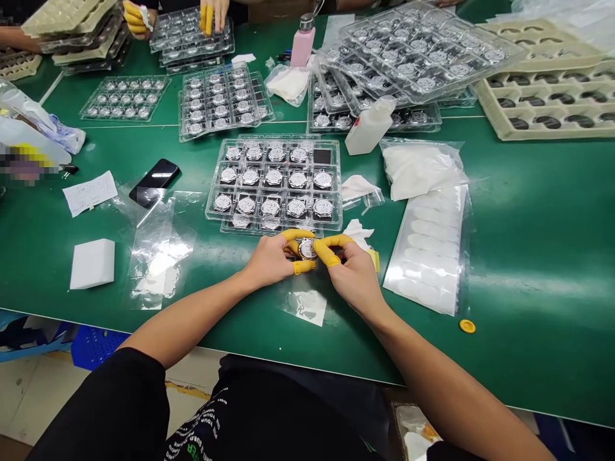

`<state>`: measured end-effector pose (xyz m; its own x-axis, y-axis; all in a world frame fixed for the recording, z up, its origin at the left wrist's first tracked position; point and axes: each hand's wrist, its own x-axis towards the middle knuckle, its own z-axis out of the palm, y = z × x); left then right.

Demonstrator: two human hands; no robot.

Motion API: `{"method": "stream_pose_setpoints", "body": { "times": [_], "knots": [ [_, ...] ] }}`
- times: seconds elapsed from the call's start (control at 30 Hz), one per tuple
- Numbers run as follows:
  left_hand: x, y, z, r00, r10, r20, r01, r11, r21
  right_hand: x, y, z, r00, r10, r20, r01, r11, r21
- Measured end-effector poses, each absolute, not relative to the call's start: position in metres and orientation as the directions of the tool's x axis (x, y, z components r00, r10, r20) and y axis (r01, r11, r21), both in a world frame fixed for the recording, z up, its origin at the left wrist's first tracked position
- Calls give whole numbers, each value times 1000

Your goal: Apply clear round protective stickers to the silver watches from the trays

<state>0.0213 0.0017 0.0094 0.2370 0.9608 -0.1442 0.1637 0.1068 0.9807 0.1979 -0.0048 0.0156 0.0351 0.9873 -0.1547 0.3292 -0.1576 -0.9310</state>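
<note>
My left hand (pixel 275 257) and my right hand (pixel 350 272) meet over the green table (pixel 528 243), both with yellow finger cots. Together they pinch one round silver watch case (pixel 307 248) between fingertips. Just beyond them lies a clear plastic tray (pixel 276 182) with rows of the same silver cases; one pocket at its top right is dark. A white cloth (pixel 358 232) lies beside my right hand.
A white squeeze bottle (pixel 369 125), bags of white pads (pixel 423 169), a phone (pixel 154 181), a white foam block (pixel 93 263) and plastic sheets (pixel 161 250) surround me. More trays (pixel 218 99) are stacked behind. Another person's hands (pixel 211 14) work at the far edge.
</note>
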Motion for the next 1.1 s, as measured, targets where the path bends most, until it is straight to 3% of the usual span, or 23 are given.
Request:
{"method": "stream_pose_setpoints", "body": {
  "times": [0.43, 0.73, 1.1],
  "knots": [
    [22, 1, 11, 232, 959, -165, 159, 130, 979, 197, -6, 14, 35, 990, -137, 332, -141, -933],
    [22, 2, 11, 232, 953, -195, 141, 165, 976, 200, -6, 14, -2, 979, -202, 226, -196, -954],
    [21, 2, 11, 252, 949, -192, 142, 159, 977, 198, -7, 14, 21, 990, -140, 302, -140, -943]
  ]
}}
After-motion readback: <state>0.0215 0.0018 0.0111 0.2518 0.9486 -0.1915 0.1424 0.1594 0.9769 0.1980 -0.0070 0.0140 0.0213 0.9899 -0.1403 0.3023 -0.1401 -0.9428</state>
